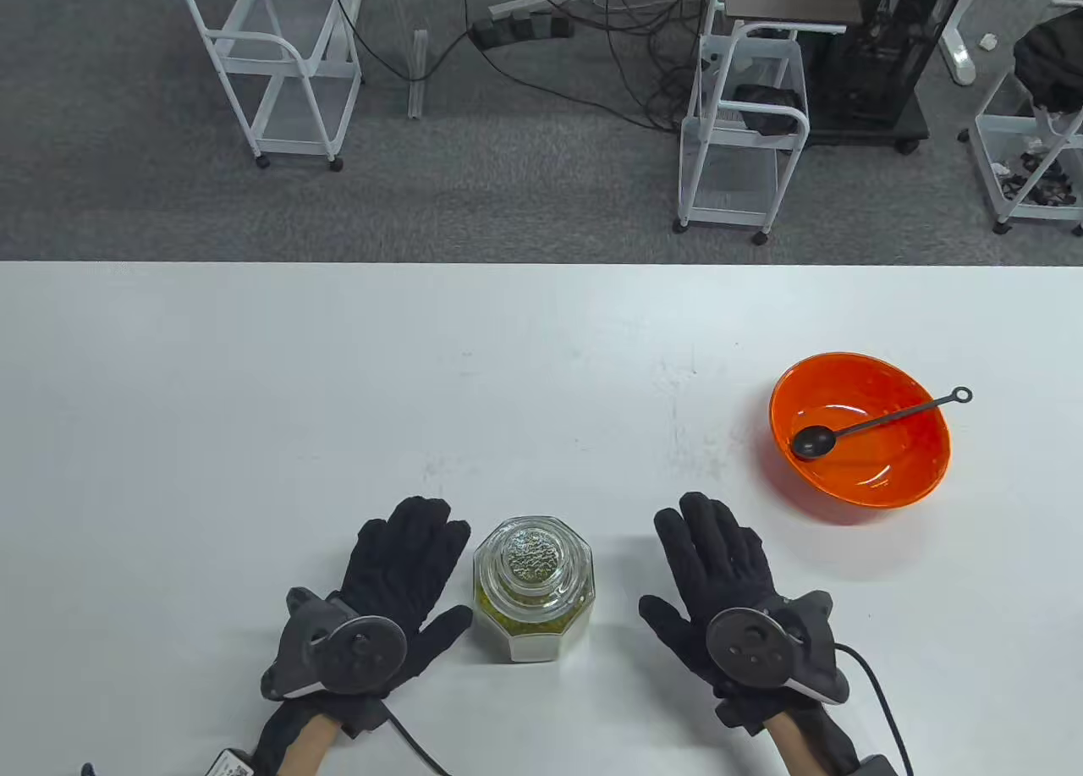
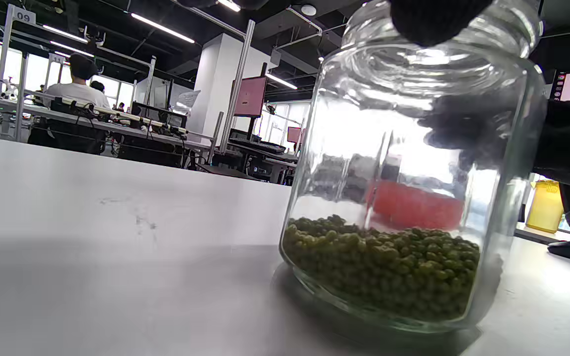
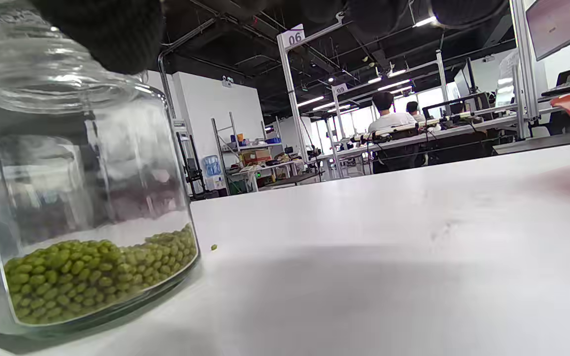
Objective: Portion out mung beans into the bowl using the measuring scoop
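A glass jar (image 1: 534,587) with a glass lid stands near the table's front edge, between my hands; its bottom holds green mung beans (image 2: 384,267) (image 3: 92,277). My left hand (image 1: 412,571) lies flat on the table just left of the jar, fingers straight, holding nothing. My right hand (image 1: 709,560) lies flat to the jar's right, a gap between them, also empty. An orange bowl (image 1: 860,426) sits at the right. A black measuring scoop (image 1: 871,423) lies in it, its handle resting over the bowl's far right rim.
The white table (image 1: 338,387) stretches wide beyond the jar. A single loose bean (image 3: 213,246) lies on the table beside the jar. White trolleys (image 1: 279,57) and cables stand on the floor past the table's far edge.
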The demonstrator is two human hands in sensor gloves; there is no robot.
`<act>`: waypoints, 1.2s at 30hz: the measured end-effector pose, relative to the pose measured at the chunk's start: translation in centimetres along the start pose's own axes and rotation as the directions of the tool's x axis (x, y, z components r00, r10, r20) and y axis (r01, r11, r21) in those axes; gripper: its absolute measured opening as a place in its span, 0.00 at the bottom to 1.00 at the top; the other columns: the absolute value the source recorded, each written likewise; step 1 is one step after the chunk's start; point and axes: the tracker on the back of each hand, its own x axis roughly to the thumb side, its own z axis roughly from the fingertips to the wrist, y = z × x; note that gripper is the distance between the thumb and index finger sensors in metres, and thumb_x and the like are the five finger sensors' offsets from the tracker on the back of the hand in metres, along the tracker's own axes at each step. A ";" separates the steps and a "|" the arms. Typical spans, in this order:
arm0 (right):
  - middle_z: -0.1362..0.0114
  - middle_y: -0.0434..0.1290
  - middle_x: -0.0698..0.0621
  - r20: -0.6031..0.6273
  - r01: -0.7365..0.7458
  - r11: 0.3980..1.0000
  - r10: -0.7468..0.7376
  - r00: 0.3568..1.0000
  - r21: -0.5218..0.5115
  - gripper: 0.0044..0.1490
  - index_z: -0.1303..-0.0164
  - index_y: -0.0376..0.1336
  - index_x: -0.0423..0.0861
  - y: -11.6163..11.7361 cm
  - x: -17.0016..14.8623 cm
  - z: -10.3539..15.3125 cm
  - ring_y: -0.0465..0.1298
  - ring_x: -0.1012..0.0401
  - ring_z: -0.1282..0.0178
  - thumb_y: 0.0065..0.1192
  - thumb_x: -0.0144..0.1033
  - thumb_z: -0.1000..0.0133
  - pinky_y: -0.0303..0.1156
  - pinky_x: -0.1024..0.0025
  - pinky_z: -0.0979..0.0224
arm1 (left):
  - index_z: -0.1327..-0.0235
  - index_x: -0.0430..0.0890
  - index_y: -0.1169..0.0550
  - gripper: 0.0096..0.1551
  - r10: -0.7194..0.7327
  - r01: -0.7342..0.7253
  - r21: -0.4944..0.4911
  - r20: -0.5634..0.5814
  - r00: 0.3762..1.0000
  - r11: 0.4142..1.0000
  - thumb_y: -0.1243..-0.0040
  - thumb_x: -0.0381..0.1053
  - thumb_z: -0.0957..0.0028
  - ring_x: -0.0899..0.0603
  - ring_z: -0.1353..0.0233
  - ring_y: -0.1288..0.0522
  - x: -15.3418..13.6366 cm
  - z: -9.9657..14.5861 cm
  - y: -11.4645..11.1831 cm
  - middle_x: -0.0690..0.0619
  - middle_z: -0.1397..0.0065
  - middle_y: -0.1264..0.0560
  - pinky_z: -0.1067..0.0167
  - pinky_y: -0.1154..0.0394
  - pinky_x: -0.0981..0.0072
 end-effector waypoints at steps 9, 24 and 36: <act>0.12 0.41 0.35 -0.004 0.000 1.000 0.000 1.000 0.004 0.59 0.12 0.36 0.47 0.1 0.0 0.0 0.50 0.35 0.14 0.55 0.63 0.43 0.53 0.29 0.24 | 0.11 0.52 0.56 0.52 -0.005 0.005 0.012 0.002 1.000 1.000 0.50 0.67 0.41 0.27 0.11 0.52 0.0 0.1 0.1 0.38 0.07 0.55 0.24 0.50 0.20; 0.12 0.42 0.35 -0.010 0.019 1.000 -0.019 1.000 0.001 0.59 0.12 0.37 0.46 0.1 -0.3 0.0 0.51 0.35 0.15 0.55 0.62 0.43 0.54 0.29 0.25 | 0.10 0.52 0.54 0.52 0.002 -0.004 0.070 0.028 1.000 0.998 0.49 0.67 0.41 0.28 0.12 0.48 0.7 0.1 2.3 0.38 0.08 0.52 0.24 0.47 0.20; 0.12 0.42 0.35 -0.012 0.025 0.999 -0.025 1.000 0.020 0.59 0.12 0.37 0.46 0.2 -0.4 0.0 0.52 0.35 0.15 0.55 0.62 0.43 0.54 0.29 0.25 | 0.11 0.49 0.46 0.50 -0.080 0.083 -0.027 0.107 0.991 0.996 0.46 0.69 0.41 0.30 0.16 0.40 6.0 -3.3 6.0 0.38 0.11 0.45 0.25 0.42 0.22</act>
